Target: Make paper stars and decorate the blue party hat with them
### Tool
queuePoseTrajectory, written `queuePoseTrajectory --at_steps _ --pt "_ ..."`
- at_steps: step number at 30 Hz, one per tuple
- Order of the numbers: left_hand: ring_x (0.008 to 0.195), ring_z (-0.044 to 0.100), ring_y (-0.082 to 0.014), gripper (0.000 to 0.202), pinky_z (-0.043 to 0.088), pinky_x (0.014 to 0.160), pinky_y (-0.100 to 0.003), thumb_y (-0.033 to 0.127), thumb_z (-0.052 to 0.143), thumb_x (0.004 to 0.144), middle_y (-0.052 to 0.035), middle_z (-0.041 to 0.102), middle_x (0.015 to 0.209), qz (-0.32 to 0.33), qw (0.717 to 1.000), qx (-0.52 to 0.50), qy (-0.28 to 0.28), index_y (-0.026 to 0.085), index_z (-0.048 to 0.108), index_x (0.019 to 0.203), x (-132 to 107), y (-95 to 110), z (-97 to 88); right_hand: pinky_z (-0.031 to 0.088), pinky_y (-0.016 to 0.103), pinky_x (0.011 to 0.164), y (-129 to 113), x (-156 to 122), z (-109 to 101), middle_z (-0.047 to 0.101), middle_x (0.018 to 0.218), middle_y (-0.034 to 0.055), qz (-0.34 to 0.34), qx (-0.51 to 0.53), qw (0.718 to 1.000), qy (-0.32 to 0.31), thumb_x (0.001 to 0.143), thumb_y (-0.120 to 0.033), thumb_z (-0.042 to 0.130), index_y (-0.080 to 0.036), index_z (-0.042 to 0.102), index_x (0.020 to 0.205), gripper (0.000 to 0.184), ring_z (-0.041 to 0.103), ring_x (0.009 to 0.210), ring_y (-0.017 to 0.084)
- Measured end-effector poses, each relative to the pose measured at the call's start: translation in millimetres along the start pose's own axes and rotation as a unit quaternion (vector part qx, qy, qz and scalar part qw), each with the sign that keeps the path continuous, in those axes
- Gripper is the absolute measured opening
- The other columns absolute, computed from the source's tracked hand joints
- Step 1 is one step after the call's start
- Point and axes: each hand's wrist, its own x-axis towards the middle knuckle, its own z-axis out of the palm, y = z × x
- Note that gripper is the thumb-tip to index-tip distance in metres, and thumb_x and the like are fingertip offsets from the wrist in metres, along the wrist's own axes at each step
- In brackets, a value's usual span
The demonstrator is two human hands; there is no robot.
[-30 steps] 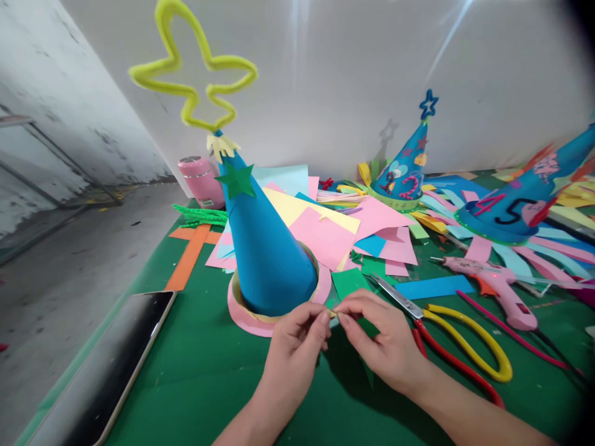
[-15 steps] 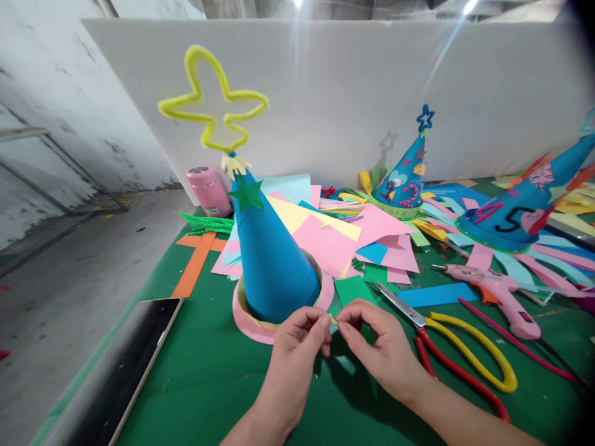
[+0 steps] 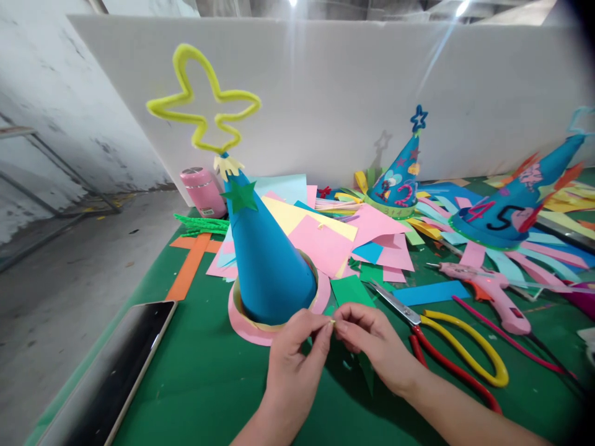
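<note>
Both my hands meet low in front of a blue paper cone hat (image 3: 274,272). My left hand (image 3: 300,365) and my right hand (image 3: 379,347) pinch a tiny pale yellow piece (image 3: 333,322) between their fingertips; its kind is too small to make out. The hat has a pink brim (image 3: 248,328), a green paper star (image 3: 240,197) near its tip, and a yellow pipe-cleaner star shape (image 3: 204,99) on top. Scissors (image 3: 413,316) with one yellow and one red handle lie right of my right hand, blades partly apart. Green paper (image 3: 351,291) lies just beyond my fingers.
A phone (image 3: 111,371) lies at the left table edge. A pink glue gun (image 3: 497,294) rests at the right. Behind are pink paper sheets (image 3: 320,244), a pink cup (image 3: 203,192), two decorated hats (image 3: 400,179), and a white board (image 3: 302,93).
My left thumb and index finger have shifted slightly on the tiny yellow piece, still pinched between both hands. The whole view has moved a little, so things appear slightly farther left.
</note>
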Motion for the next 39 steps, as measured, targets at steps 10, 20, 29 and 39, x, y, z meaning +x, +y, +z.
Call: queuePoseTrajectory --at_steps 10,20,29,39 --pt "0.058 0.052 -0.0137 0.014 0.042 0.055 -0.023 0.010 0.053 0.075 -0.0016 0.057 0.063 0.048 0.998 0.037 0.001 0.018 0.063 0.072 -2.1 1.9 0.3 0.021 0.021 0.046 0.6 -1.9 1.0 0.040 0.055 -0.0050 0.031 0.077 0.996 -0.030 0.073 -0.031 0.059 -0.013 0.053 0.067 0.020 0.029 0.050 0.006" --pt "0.055 0.047 -0.0126 0.012 0.037 0.052 -0.023 0.020 0.056 0.074 -0.0001 0.055 0.059 -0.086 0.995 -0.047 0.033 0.018 0.063 0.064 -1.1 5.1 3.5 0.024 0.020 0.047 -1.6 -1.0 4.0 0.041 0.055 -0.0054 0.038 0.077 0.996 -0.022 0.067 -0.031 0.063 -0.014 0.053 0.066 0.020 0.032 0.050 0.006" --pt "0.049 0.041 -0.0083 0.014 0.033 0.048 -0.020 0.024 0.059 0.071 0.0042 0.049 0.052 -0.208 0.960 -0.177 0.055 0.015 0.058 0.061 0.4 5.2 7.4 0.028 0.019 0.047 0.2 -0.9 3.7 0.046 0.055 -0.0047 0.000 -0.023 1.000 -0.009 0.074 -0.027 0.056 -0.015 0.050 0.065 0.016 0.035 0.051 0.007" --pt "0.048 0.041 -0.0075 0.018 0.034 0.048 -0.019 0.030 0.061 0.072 0.0031 0.050 0.054 -0.244 0.935 -0.257 0.014 0.014 0.056 0.063 -0.2 -4.0 8.3 0.035 0.020 0.044 -0.3 -3.6 5.5 0.053 0.053 -0.0035 -0.064 -0.127 0.990 0.023 0.076 -0.023 0.054 -0.017 0.049 0.064 0.014 0.045 0.047 0.008"
